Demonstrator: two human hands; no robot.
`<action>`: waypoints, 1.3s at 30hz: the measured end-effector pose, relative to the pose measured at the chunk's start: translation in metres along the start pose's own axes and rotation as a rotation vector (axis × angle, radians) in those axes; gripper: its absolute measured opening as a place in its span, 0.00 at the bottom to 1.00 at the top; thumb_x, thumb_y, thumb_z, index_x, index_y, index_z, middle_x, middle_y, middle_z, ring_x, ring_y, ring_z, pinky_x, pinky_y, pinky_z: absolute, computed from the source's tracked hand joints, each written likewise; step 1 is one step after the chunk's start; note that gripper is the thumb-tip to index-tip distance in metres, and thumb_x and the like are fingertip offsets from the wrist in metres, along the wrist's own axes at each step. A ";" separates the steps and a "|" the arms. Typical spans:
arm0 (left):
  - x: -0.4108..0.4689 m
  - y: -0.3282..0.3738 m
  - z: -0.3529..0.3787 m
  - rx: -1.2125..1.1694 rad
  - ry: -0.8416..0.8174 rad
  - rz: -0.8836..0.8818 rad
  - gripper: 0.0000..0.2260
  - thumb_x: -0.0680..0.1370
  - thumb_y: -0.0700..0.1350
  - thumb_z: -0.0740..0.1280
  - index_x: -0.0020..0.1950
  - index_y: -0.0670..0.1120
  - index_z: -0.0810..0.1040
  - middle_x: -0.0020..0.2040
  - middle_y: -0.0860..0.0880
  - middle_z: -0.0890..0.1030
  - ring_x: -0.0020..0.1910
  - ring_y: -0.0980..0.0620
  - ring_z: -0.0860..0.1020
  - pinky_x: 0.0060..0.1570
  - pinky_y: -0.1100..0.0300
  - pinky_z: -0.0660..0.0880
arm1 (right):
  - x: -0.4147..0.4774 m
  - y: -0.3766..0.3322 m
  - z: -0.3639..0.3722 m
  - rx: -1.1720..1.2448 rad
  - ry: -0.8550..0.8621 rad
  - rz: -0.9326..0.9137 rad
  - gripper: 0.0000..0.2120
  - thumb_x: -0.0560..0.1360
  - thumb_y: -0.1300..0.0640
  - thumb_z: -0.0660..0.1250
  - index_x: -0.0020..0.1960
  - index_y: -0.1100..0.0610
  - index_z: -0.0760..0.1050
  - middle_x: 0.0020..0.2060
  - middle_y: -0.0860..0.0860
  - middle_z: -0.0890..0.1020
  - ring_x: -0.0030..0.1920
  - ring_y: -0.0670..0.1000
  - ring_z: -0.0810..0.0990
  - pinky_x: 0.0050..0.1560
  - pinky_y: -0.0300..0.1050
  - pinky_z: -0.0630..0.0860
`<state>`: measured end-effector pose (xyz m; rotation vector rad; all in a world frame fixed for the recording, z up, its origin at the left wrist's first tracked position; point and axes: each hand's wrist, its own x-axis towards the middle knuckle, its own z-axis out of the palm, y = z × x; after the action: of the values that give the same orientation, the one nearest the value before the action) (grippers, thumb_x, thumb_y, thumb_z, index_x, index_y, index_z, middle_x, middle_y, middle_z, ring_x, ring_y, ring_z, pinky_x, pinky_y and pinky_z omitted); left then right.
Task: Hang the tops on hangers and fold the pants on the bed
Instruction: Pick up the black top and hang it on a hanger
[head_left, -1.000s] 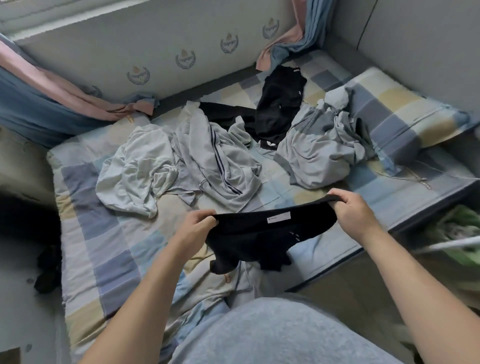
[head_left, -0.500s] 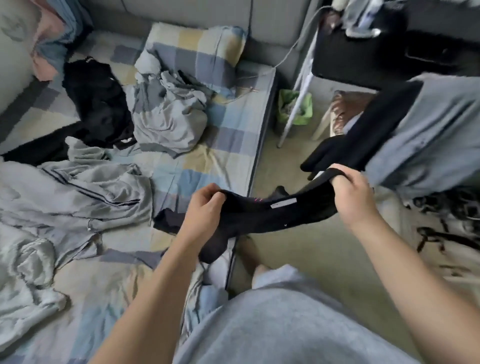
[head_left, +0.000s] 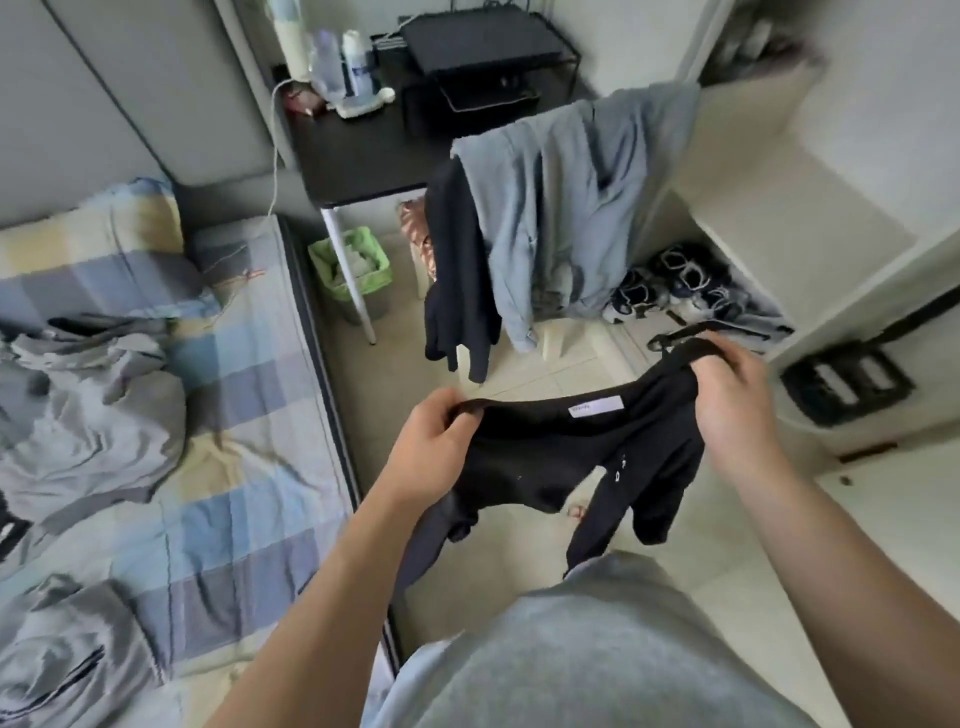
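Black top (head_left: 561, 457) stretched at neckline btwn both hands, over floor beside bed (head_left: 249, 364). Left hand (head_left: 436, 441) & right hand (head_left: 727, 395) fingers clamped on fabric. Risk: loose grip lets top drop; no free hand for hanger.

Both forearms were bare from the lower frame edge up to the wrists, with no sleeve, watch or band showing on either. The left hand (head_left: 434, 447) and the right hand (head_left: 735, 410) wore no gloves and no rings that could be made out. Over the torso lay a plain light-grey, soft knit top (head_left: 587, 654), without print or visible seams.
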<state>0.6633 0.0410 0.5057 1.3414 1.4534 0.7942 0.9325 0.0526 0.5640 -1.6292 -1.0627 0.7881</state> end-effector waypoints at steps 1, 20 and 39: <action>0.014 0.007 0.015 0.019 -0.015 0.017 0.17 0.82 0.45 0.62 0.36 0.60 0.73 0.29 0.63 0.73 0.31 0.62 0.70 0.33 0.68 0.66 | 0.012 0.004 -0.012 -0.007 0.030 0.024 0.13 0.67 0.58 0.57 0.34 0.46 0.78 0.28 0.40 0.77 0.31 0.39 0.74 0.33 0.29 0.69; 0.306 0.236 0.221 -0.048 -0.083 0.188 0.14 0.83 0.43 0.61 0.44 0.34 0.69 0.35 0.47 0.68 0.35 0.51 0.68 0.37 0.53 0.66 | 0.339 -0.001 -0.147 0.015 0.114 0.024 0.07 0.63 0.60 0.55 0.34 0.60 0.71 0.28 0.50 0.71 0.32 0.48 0.70 0.31 0.40 0.65; 0.610 0.595 0.278 -0.231 -0.394 0.795 0.14 0.83 0.46 0.61 0.38 0.47 0.70 0.27 0.57 0.69 0.27 0.58 0.69 0.26 0.67 0.67 | 0.637 -0.241 -0.217 -0.047 0.695 -0.406 0.07 0.69 0.59 0.58 0.33 0.59 0.68 0.24 0.42 0.66 0.27 0.43 0.65 0.25 0.36 0.61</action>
<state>1.1733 0.7021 0.8326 1.7803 0.4754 1.0721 1.3149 0.5805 0.8576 -1.4825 -0.8515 -0.0832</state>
